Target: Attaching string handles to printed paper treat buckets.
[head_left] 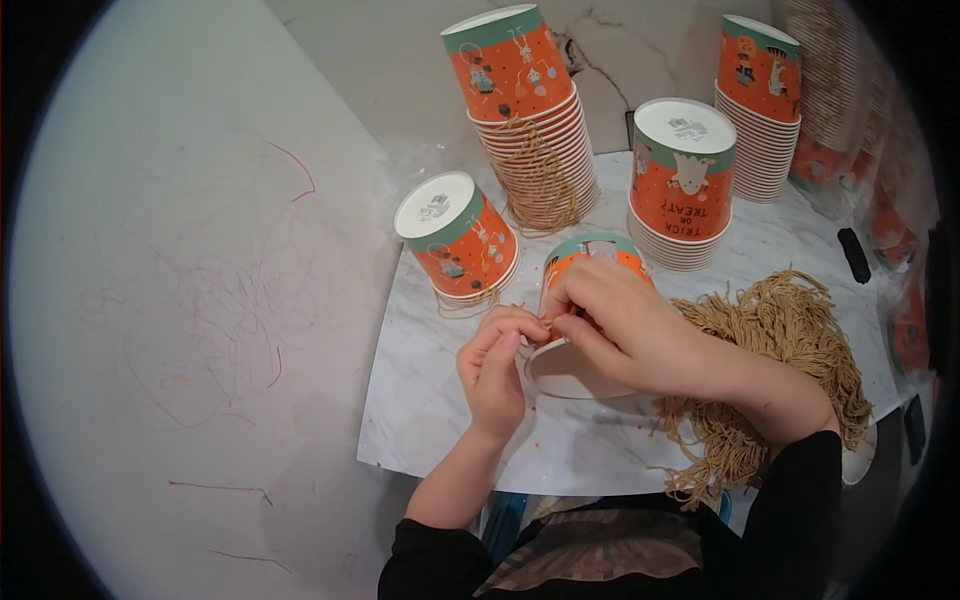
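In front of me a paper bucket [597, 246], orange with a green band, lies tilted with its white open end [575, 375] toward me. My left hand [492, 372] is closed in a pinch just left of its rim. Over the bucket's side reaches my right hand [632, 328], thumb and fingers pinched together close to the left fingertips. Whatever thin piece sits between the fingertips is too small to make out. By my right forearm lies a big bundle of tan cords [785, 325], partly covered by the arm.
Upside-down bucket stacks stand behind: a tall one [535, 130] with tan cords draped on it, a shorter one [683, 185], another [760, 110] at far right. A small stack [460, 240] stands left. A black marker-like object [853, 255] lies right. A scribbled white wall [200, 300] borders the left.
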The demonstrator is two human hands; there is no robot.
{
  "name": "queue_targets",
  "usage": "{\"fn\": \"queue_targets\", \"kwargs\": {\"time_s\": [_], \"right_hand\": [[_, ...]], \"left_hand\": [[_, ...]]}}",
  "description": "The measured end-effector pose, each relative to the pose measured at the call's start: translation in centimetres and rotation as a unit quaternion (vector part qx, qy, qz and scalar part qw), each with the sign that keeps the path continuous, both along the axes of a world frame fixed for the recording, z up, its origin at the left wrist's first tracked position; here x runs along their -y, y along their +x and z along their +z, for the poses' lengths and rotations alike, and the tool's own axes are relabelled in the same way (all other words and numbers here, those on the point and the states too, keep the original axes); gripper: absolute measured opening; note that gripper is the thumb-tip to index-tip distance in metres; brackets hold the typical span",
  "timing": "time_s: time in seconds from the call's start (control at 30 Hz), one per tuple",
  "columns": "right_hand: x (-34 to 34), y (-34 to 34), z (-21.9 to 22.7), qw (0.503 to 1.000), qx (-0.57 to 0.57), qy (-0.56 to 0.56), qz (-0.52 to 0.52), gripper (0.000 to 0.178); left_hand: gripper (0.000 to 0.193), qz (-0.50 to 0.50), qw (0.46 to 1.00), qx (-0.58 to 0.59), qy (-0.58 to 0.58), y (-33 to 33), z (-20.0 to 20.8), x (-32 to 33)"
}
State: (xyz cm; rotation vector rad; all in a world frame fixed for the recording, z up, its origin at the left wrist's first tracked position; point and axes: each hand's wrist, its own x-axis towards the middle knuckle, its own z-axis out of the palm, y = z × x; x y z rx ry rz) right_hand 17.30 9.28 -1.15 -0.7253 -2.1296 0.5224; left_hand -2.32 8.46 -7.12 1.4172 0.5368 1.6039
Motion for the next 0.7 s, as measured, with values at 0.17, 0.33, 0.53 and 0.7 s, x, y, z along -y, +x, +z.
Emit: {"fn": "queue_targets", "kwargs": {"time_s": [0.17,0.33,0.53,0.7], "right_hand": [[-0.17,-0.02,-0.09,1.0,-0.018,-0.017,-0.001,0.009],[-0.12,-0.12,0.02,1.0,-0.012,-0.006,-0.005,0.01],[0.2,0.02,0.38,1.0,0.004,0.006,-0.011,0.017],[0.11,-0.12,0.0,0.998,-0.011,0.055,-0.001,0.015]], "left_hand": [[0.003,0.045,0.998,-0.044,0.005,0.31,0.36,0.5],[0.003,0.084,0.993,-0.081,0.012,0.43,-0.19,0.32],[0.003,0.028,0.999,-0.022,-0.031,0.17,-0.1,0.13],[0.005,-0.064,0.994,0.041,-0.078,0.02,0.1,-0.2]]}}
